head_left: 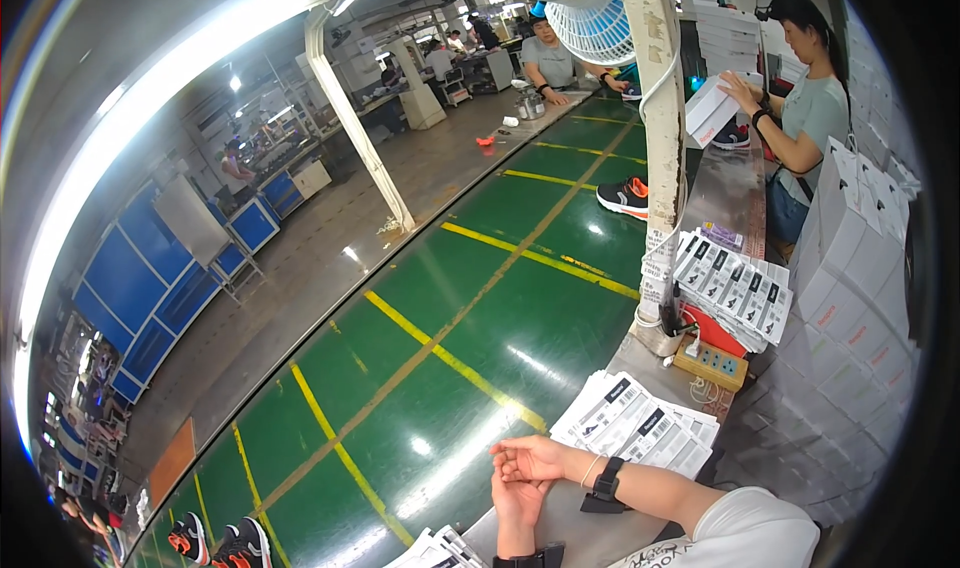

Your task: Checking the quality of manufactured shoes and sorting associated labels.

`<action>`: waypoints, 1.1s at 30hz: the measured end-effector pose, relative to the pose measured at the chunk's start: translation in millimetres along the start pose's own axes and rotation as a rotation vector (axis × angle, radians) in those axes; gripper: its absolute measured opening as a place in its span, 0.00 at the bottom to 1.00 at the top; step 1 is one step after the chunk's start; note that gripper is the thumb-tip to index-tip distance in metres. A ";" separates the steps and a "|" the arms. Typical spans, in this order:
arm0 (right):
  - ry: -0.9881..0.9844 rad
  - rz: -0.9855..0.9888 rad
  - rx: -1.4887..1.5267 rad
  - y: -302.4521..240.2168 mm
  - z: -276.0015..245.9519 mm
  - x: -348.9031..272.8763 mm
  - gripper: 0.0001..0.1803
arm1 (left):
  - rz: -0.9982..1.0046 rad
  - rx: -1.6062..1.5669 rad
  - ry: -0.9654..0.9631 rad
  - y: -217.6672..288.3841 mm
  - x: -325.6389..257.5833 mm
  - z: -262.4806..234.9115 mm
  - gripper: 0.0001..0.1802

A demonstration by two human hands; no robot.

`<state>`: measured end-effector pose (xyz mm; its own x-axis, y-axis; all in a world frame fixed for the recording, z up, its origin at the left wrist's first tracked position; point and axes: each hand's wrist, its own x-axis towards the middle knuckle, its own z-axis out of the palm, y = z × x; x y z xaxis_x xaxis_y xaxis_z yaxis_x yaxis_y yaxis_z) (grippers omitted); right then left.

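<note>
My right hand [535, 459] reaches in from the right with a dark wristwatch on its wrist, fingers loosely curved and nothing in them. Against it rests my left hand [517, 509], raised from the lower edge with its fingers partly covered by the right; it also appears to hold nothing. Both are at the near edge of a green belt table [440, 398] marked with yellow lines. Printed sheets [630, 423] lie in an overlapping pile beyond my right forearm. Another pile of printed sheets [440, 550] is below and left of my left hand.
Dark sneakers [245, 545] with orange trim stand at the belt's lower left; another sneaker [625, 198] sits farther up. A post [655, 148] with a fan rises beside a power strip [711, 363]. A co-worker [810, 118] holds a white box at right; stacked boxes [850, 268] stand nearby.
</note>
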<state>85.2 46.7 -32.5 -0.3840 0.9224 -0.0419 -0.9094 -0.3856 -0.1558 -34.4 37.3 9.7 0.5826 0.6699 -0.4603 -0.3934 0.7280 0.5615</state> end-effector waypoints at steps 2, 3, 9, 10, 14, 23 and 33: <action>0.000 0.000 -0.002 -0.5 0.0 0.5 0.14 | 0.003 -0.002 0.006 0.5 -0.8 1.6 0.24; -0.005 0.001 -0.003 -0.8 0.1 0.6 0.14 | 0.008 0.001 -0.001 0.2 0.1 0.1 0.24; -0.024 0.008 0.010 -1.1 -2.5 2.9 0.14 | 0.008 0.003 -0.012 -0.2 4.4 -6.2 0.23; -0.029 0.010 0.009 -0.5 -1.6 3.7 0.15 | 0.008 0.001 -0.018 0.7 3.6 -7.2 0.23; -0.031 0.006 0.003 0.6 -3.7 3.4 0.15 | 0.005 -0.004 -0.020 -0.4 4.4 -9.7 0.23; -0.046 0.004 0.002 3.0 -3.1 2.9 0.16 | 0.011 -0.022 -0.005 2.0 -2.7 -3.8 0.24; -0.026 0.012 -0.008 1.0 -1.2 1.6 0.16 | 0.017 -0.056 -0.022 1.2 0.0 -5.3 0.21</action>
<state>83.9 47.8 -33.9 -0.3989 0.9168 -0.0178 -0.9035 -0.3962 -0.1634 -38.6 39.0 6.8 0.5904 0.6797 -0.4353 -0.4426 0.7236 0.5296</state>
